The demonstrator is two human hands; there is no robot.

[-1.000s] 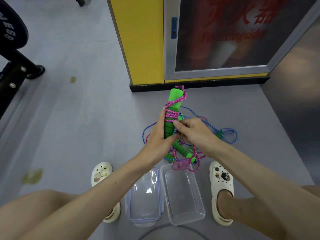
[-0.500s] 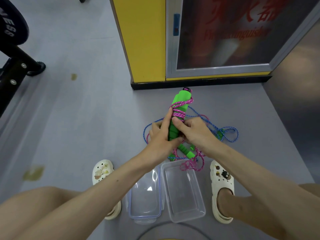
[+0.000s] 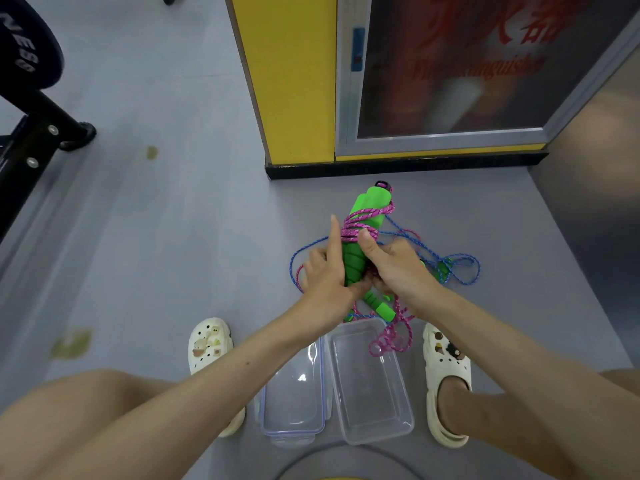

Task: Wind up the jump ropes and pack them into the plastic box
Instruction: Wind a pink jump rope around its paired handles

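Clasping the green handles (image 3: 355,263) in left hand (image 3: 325,282) and right hand (image 3: 398,271), fingers (image 3: 313,259) curled behind and mostly hidden, pink rope (image 3: 363,220) wound above, blue rope (image 3: 460,268) half-covered.

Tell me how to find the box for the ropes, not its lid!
Start at the yellow pillar, then come straight down to the floor between the left clog and the right clog. Two clear plastic pieces lie there side by side. The plastic box is the right-hand one, deeper and fully clear, while the lid beside it has a blue rim.
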